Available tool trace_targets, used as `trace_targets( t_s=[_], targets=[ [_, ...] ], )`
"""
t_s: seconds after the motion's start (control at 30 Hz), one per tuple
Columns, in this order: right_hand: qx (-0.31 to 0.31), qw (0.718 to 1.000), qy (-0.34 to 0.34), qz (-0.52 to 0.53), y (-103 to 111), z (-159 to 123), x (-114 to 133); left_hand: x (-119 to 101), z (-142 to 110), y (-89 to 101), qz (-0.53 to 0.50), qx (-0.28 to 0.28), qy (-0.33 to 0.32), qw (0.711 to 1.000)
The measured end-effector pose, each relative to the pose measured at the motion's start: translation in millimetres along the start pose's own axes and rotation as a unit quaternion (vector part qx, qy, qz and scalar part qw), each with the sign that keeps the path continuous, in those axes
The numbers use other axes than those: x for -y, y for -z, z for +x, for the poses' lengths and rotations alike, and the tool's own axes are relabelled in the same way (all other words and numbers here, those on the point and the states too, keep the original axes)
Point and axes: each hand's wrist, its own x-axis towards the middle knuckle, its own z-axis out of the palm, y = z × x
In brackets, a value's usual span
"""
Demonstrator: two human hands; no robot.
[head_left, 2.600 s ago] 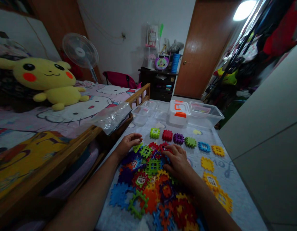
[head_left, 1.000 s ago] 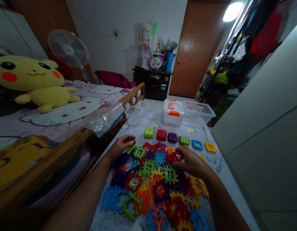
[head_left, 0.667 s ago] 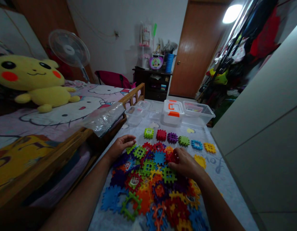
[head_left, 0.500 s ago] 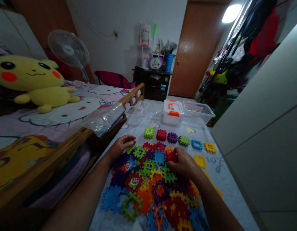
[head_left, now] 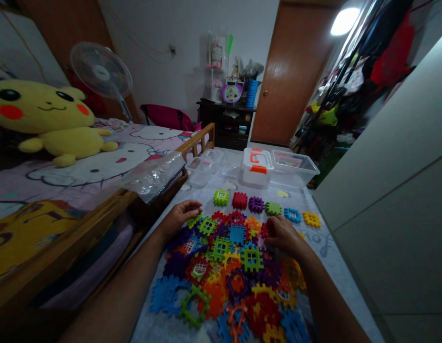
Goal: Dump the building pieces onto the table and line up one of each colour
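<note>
A loose pile of colourful plastic notched building pieces covers the cloth-topped surface, among them a green window piece [head_left: 252, 257], a blue square piece [head_left: 237, 234] and an orange piece [head_left: 214, 296]. At the pile's right edge, my right hand [head_left: 284, 237] is closed, pinching a red notched piece [head_left: 264, 230] partly hidden by the fingers. My left hand [head_left: 178, 218] rests at the pile's far left, fingers loosely stretched and nothing in them, beside a lime-green piece [head_left: 194, 220]. Beyond the pile, a row of blocks includes a red block [head_left: 240, 200] and a purple block [head_left: 256, 205].
Clear plastic bins [head_left: 294, 164] and a lidded box with orange clips [head_left: 257, 166] stand at the far end. Along the left runs a wooden bed rail [head_left: 195, 145], with a yellow plush toy [head_left: 63, 119] on the bed. A white cabinet [head_left: 395, 190] is on the right.
My right hand has moved rightward with the red piece, uncovering more of the pile around the green window piece. My left hand stays where it was.
</note>
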Motion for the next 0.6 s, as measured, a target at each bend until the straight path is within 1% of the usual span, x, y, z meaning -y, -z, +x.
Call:
trace_targets(
  t_s=[0.17, 0.4, 0.6],
  targets=[
    [0.009, 1.0, -0.012, 0.002, 3.0, 0.5, 0.8, -2.1, -0.9, -0.8, 0.009, 0.004, 0.003, 1.0],
    [-0.022, 0.999, -0.037, 0.008, 6.1, 1.6, -10.7, -2.9, -1.1, -1.4, 0.003, 0.004, 0.002, 1.0],
    [-0.009, 0.999, -0.032, -0.001, 1.5, 2.0, -4.1, -4.8, -2.2, -2.0, 0.009, 0.004, 0.002, 1.0]
  ],
)
